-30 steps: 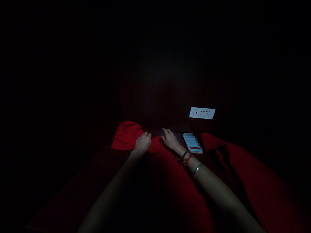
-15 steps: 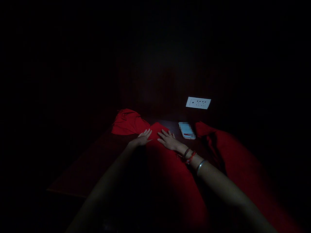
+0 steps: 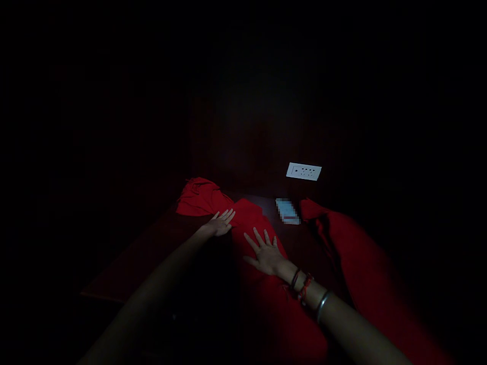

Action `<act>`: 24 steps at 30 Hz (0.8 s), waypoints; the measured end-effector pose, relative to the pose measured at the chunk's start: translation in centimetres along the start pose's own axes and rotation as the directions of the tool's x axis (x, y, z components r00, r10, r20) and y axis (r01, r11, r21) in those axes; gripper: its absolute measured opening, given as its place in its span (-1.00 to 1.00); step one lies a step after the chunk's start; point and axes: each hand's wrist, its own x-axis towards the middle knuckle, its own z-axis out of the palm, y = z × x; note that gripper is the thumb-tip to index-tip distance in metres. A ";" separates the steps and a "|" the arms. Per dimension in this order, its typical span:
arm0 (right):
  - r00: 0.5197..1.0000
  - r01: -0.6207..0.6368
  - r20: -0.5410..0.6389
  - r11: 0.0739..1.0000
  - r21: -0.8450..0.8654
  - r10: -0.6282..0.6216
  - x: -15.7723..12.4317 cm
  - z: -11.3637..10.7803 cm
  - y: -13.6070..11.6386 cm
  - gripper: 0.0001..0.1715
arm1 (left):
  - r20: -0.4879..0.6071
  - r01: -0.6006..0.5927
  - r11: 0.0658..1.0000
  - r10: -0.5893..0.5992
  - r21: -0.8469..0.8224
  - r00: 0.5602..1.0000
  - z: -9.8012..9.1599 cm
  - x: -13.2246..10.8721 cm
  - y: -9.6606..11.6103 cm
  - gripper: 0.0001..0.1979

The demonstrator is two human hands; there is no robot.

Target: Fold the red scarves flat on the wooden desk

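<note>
A long red scarf [image 3: 253,218] with a fringe lies lengthwise toward me on a dark table [image 3: 148,243]. Flat on its middle rests my right hand [image 3: 266,254], fingers spread, with bracelets and a silver bangle on the wrist. My left hand [image 3: 219,224] is open at the scarf's left edge, fingers stretched forward. Just beyond that hand is a crumpled, fringed red cloth [image 3: 200,198]; whether it belongs to the same piece I cannot tell. The near end of the scarf fades into darkness.
A phone [image 3: 288,211] with a lit screen lies right of the scarf. More red cloth [image 3: 353,243] stretches along the right side. On the dark wall behind sits a white socket plate [image 3: 303,171]. The surroundings are very dark.
My right hand has slid back toward me along the scarf, its fingers spreading wider. The left hand stays near the same spot. The view has shifted slightly.
</note>
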 end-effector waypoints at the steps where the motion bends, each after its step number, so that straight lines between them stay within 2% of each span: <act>1: 1.000 0.009 0.008 1.000 -0.004 -0.009 -0.1 -0.2 0.1 -0.13 | -0.066 -0.018 1.000 0.019 0.019 0.998 0.1 -0.5 0.2 -0.44; 3: 0.999 0.028 0.018 0.999 -0.017 -0.027 -0.3 -0.5 0.2 -0.12 | -0.219 -0.072 0.996 0.081 0.050 0.972 0.3 -1.6 0.5 -0.43; 5: 0.999 0.043 -0.002 0.998 -0.034 -0.043 -0.6 -0.6 0.3 -0.12 | -0.310 -0.175 0.982 0.186 0.063 0.932 0.7 -2.4 0.6 -0.47; 8: 0.998 0.043 -0.048 0.998 -0.050 -0.046 -1.0 -0.3 0.5 -0.14 | -0.301 -0.338 0.941 0.327 0.016 0.896 1.0 -3.0 0.2 -0.55; 10: 0.997 0.042 -0.061 0.998 -0.049 -0.045 -1.2 0.0 0.7 -0.15 | -0.284 -0.379 0.925 0.358 -0.023 0.890 1.0 -3.0 -0.2 -0.58; 13: 0.997 0.052 -0.048 0.998 -0.038 -0.054 -1.4 0.2 1.1 -0.17 | -0.278 -0.384 0.922 0.358 -0.042 0.891 0.8 -3.2 -0.9 -0.60; 17: 0.998 0.058 0.032 0.998 -0.031 -0.057 -1.3 -0.3 1.4 -0.15 | -0.266 -0.376 0.926 0.350 -0.049 0.898 0.5 -4.2 -1.1 -0.61; 21: 0.991 0.058 0.120 0.998 -0.029 -0.055 -0.9 -0.8 1.4 -0.12 | -0.167 -0.253 0.967 0.243 -0.042 0.956 0.1 -4.6 -0.5 -0.62; 24: 0.987 0.062 0.150 0.998 -0.013 -0.059 -1.0 -1.0 1.3 -0.13 | -0.130 -0.195 0.977 0.184 -0.080 0.974 -0.2 -4.4 -0.1 -0.62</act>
